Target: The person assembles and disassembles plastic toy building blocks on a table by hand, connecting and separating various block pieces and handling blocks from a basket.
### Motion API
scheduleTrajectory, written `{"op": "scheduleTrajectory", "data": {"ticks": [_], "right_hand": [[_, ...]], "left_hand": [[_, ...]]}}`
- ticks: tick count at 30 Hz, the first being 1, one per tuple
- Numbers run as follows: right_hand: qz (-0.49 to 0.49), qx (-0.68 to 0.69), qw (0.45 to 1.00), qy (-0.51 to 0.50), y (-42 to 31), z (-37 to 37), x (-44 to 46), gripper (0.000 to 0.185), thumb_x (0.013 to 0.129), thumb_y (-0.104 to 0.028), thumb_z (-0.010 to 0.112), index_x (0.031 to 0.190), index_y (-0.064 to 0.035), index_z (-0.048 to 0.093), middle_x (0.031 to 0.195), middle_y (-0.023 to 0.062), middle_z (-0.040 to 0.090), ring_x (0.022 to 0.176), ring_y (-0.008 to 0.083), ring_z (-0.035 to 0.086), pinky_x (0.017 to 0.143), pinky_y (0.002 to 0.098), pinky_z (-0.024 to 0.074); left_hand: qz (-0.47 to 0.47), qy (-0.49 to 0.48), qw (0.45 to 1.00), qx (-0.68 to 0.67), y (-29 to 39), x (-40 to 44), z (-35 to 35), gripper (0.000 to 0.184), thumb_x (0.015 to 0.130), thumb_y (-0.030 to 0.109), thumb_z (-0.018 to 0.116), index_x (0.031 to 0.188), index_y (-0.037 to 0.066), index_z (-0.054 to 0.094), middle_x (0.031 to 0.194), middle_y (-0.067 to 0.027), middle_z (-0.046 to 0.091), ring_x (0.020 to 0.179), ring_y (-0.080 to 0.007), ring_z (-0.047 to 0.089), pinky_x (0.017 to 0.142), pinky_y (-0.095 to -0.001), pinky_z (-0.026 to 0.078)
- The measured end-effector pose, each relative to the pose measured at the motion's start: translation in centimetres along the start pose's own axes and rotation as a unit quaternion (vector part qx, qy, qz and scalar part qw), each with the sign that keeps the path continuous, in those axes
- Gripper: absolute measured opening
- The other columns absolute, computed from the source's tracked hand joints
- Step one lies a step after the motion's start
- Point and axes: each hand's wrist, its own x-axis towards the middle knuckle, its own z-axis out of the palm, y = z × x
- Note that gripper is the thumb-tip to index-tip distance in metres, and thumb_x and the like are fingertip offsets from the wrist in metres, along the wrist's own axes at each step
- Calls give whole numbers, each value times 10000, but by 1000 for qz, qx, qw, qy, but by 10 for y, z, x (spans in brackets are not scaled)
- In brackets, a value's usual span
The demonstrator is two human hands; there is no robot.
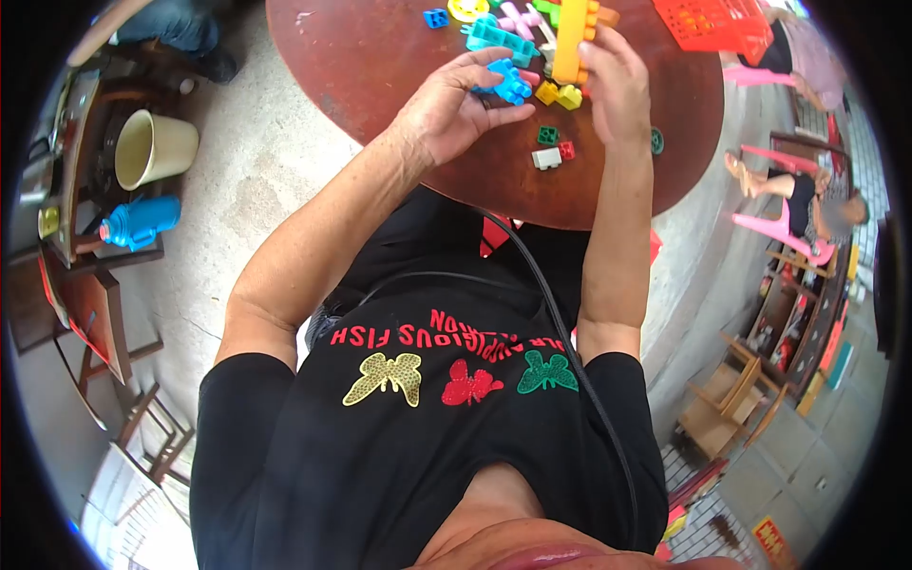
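Note:
My left hand (454, 106) is around a blue toy block piece (511, 84), its fingers curved about the piece above the round table. My right hand (619, 87) grips a long yellow-orange building block (570, 43) with studs along its right side. Between the two hands lie small yellow blocks (559, 95). Just beyond my left hand is a teal block piece (499, 38). Nearer to me on the table are a dark green block (548, 135), a white block (546, 159) and a red block (567, 149).
More blocks, among them a blue one (435, 18) and a pink one (520, 17), lie on the brown table (361, 71). A red basket (712, 28) sits at its right edge. Left stand a cream bucket (157, 149) and a blue flask (142, 223). A person (807, 204) sits far right.

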Motion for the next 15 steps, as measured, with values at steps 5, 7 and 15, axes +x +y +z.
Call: {"op": "scheduleTrajectory", "data": {"ticks": [5,7,15], "right_hand": [[55,-45,997,13,0,7,-92,437,860,-120,614,1261,13,502,1030,80,627,861,127,628,667,256,537],[68,-66,995,-10,2,-11,-122,415,872,-157,623,1230,9,496,1038,76,612,892,119,610,681,243,522],[58,-174,983,28,-33,-70,-229,457,840,-162,666,1208,23,467,1017,95,617,961,140,603,846,285,491]], "left_hand": [[-36,9,949,312,-15,-18,37,350,893,18,567,1232,3,481,1114,-112,547,1068,-209,577,889,-336,551],[-69,-35,931,358,-27,-19,37,357,884,12,572,1228,3,478,1084,-107,543,1020,-205,595,869,-334,562],[-212,-64,886,407,-102,-36,115,381,838,-1,592,1196,1,463,1050,-123,543,936,-190,619,815,-331,568]]}}
